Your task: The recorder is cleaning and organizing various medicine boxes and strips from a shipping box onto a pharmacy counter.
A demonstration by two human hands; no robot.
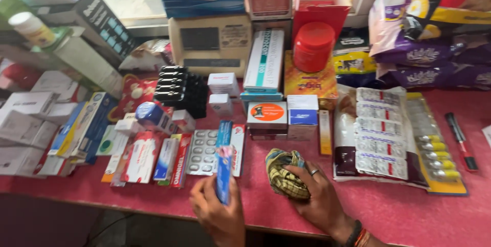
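My left hand [217, 211] grips a slim blue and red box [223, 167] and holds it upright over the front edge of the red counter [388, 206]. My right hand [317, 196], with a ring and wrist bands, presses on a bunched yellow checked cloth [284, 173] lying on the counter. A blister sheet of round tablets [202, 152] lies just left of the held box.
Medicine boxes crowd the left [143, 157]. Small cartons [267, 116] sit at centre, a red jar [313, 46] behind. Tablet strips [381, 134] and yellow-capped vials [434, 157] lie right, a marker pen [462, 142] beyond. Purple bags [434, 47] fill the back right.
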